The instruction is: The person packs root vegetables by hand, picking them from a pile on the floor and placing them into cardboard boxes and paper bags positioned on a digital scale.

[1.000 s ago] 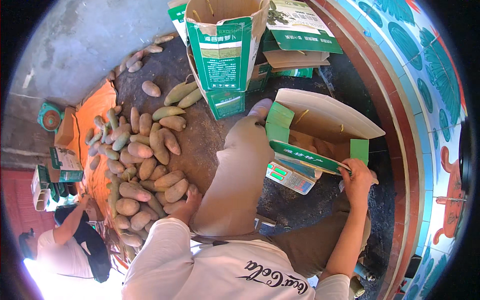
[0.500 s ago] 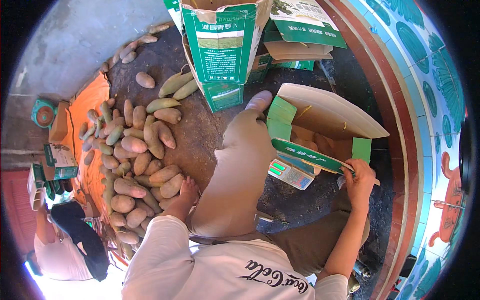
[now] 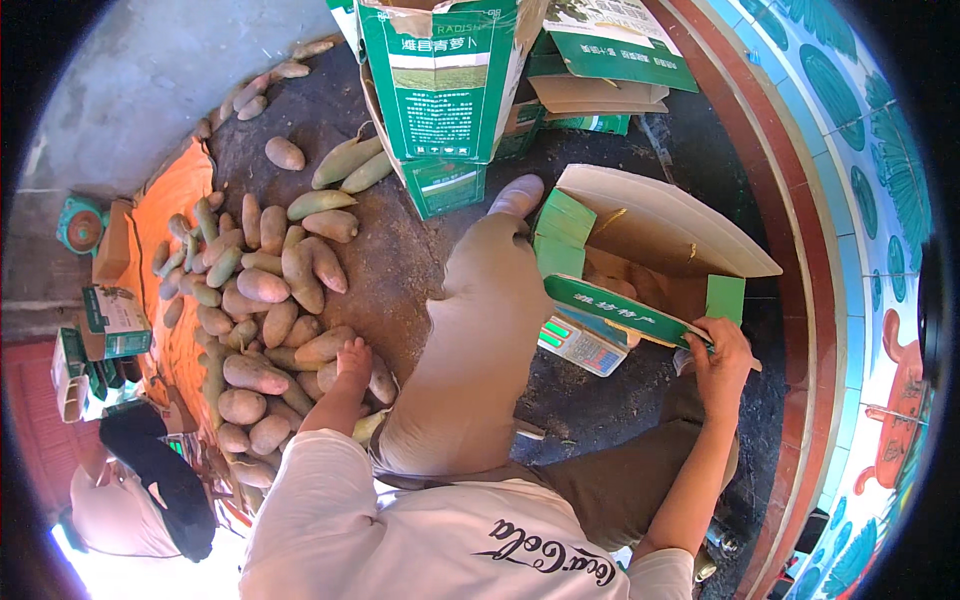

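Observation:
My left hand (image 3: 352, 360) reaches out over my knee and lies on the near edge of a pile of brown and greenish root vegetables (image 3: 270, 300). Its fingers touch one root; the frames do not show whether they grip it. My right hand (image 3: 720, 350) is closed on the green front flap of an open cardboard box (image 3: 660, 230). This box stands on a small white scale (image 3: 585, 345) with a green display. Several roots lie inside the box, partly hidden by the flaps.
A tall green-printed carton (image 3: 440, 80) stands beyond my knee, with flattened cartons (image 3: 600, 70) behind it. An orange cloth (image 3: 150, 230) lies under the pile's left side. Another person (image 3: 140, 490) crouches at lower left near small boxes (image 3: 115, 320). A tiled wall (image 3: 860, 200) runs along the right.
My left hand has stretched farther forward onto the pile. My right hand stays on the box flap, and the view has tilted slightly.

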`<state>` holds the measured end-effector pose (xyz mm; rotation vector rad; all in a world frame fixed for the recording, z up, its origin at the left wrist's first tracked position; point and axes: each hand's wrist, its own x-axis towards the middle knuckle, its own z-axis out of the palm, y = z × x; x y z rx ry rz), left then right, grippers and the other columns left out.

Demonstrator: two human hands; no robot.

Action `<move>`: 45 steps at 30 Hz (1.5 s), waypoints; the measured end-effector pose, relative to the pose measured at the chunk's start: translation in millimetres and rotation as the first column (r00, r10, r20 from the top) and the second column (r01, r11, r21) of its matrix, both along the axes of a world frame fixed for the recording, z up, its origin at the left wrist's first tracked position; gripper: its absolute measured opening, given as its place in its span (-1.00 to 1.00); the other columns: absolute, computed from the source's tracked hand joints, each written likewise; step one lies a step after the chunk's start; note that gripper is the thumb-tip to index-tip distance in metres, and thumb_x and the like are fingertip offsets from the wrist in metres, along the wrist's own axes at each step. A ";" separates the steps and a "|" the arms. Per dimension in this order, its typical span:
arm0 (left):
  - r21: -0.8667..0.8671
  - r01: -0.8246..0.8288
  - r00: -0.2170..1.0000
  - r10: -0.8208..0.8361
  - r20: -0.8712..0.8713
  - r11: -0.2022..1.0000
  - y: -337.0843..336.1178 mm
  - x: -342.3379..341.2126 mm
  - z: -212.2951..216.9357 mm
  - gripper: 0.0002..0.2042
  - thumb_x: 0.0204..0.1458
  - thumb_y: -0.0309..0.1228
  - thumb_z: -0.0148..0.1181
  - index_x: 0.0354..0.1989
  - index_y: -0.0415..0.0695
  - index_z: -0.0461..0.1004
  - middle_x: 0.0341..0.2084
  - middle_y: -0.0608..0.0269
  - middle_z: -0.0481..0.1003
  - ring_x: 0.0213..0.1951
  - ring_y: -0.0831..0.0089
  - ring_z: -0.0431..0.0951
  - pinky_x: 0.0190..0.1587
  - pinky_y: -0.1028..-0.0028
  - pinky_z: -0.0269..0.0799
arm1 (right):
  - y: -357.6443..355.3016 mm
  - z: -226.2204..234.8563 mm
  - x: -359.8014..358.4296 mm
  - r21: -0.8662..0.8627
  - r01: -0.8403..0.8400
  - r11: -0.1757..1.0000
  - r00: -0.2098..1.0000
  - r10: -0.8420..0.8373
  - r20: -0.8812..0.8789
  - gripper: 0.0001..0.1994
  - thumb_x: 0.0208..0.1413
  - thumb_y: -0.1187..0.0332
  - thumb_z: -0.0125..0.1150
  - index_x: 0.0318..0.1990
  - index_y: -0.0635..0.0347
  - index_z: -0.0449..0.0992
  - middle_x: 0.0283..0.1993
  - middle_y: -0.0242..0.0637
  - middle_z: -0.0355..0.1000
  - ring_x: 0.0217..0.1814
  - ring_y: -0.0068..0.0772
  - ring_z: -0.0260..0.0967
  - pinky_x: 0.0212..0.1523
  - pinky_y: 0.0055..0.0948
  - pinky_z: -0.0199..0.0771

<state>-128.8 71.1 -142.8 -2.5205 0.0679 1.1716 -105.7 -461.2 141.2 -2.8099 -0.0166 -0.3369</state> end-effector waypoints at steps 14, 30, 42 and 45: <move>-0.007 -0.010 0.997 0.011 0.070 1.000 17.4 -14.0 17.6 -0.61 -0.01 -0.36 0.16 0.01 0.02 0.26 -0.12 0.11 0.43 -0.03 0.11 0.47 -0.12 0.22 0.48 | -1.1 3.3 -3.3 0.047 -0.027 0.999 1.000 0.026 0.018 -0.82 -0.22 0.50 0.31 -0.40 0.19 0.46 -0.42 -0.19 0.41 -0.32 -0.09 0.37 -0.31 -0.23 0.32; -0.922 -0.176 0.430 0.869 0.243 0.345 -34.5 74.3 141.1 -0.30 -0.35 -0.46 0.45 0.05 -0.16 0.22 -0.22 0.12 0.43 -0.17 0.30 0.45 -0.08 0.38 0.37 | -4.9 -3.6 -18.7 0.032 -0.030 0.999 0.994 0.026 0.110 -0.83 -0.24 0.44 0.32 -0.45 0.16 0.43 -0.47 -0.25 0.36 -0.34 -0.15 0.36 -0.31 -0.22 0.35; -0.930 0.279 0.680 0.733 0.016 -0.239 -215.2 121.9 344.1 -0.35 -0.19 -0.60 0.32 0.13 -0.16 0.17 -0.16 0.11 0.42 -0.12 0.39 0.44 -0.05 0.42 0.40 | -9.3 -9.4 -23.3 0.007 -0.036 0.999 0.997 0.035 0.074 -0.83 -0.22 0.41 0.33 -0.44 0.13 0.45 -0.45 -0.28 0.38 -0.30 -0.19 0.37 -0.26 -0.24 0.38; -0.949 0.170 0.796 0.605 -0.027 -0.267 -256.5 132.6 323.8 -0.33 -0.21 -0.56 0.36 0.13 -0.16 0.17 -0.16 0.07 0.42 -0.12 0.35 0.45 -0.04 0.40 0.40 | -10.1 -10.4 -24.1 0.015 -0.046 0.999 0.995 0.044 0.087 -0.82 -0.23 0.40 0.33 -0.44 0.13 0.45 -0.44 -0.28 0.39 -0.30 -0.19 0.37 -0.26 -0.24 0.38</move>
